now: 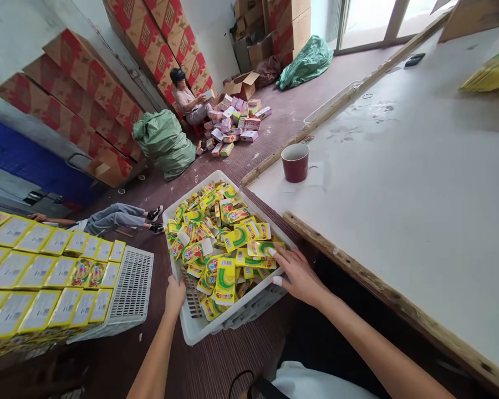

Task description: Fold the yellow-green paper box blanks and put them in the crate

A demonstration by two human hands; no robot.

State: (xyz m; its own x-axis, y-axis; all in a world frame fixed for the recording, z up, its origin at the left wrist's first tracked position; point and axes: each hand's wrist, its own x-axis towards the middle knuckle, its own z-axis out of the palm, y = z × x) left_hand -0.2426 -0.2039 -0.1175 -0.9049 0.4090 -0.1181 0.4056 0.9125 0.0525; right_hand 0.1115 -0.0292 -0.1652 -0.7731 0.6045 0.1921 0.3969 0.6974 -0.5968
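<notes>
A white plastic basket (190, 328) stands before me, heaped with small yellow-and-green cardboard boxes (225, 280). My left hand (175, 296) is closed round the basket's left rim. Over the right rim reaches my right hand (297, 272), its fingers spread. White coverings show on its thumb and index finger. The index fingertip meets a yellow box (260, 249) at the edge of the heap, and the thumb lies by the rim. Part of the right hand's other fingers is hidden behind the hand.
On the right is a white table (399, 210) with wooden edging and a dark red cup (295, 163). Stacked yellow boxes (45, 266) fill another white basket (133, 288) at left. One person (189, 102) sits by a box pile (233, 124); another person's legs (118, 217) stretch nearby.
</notes>
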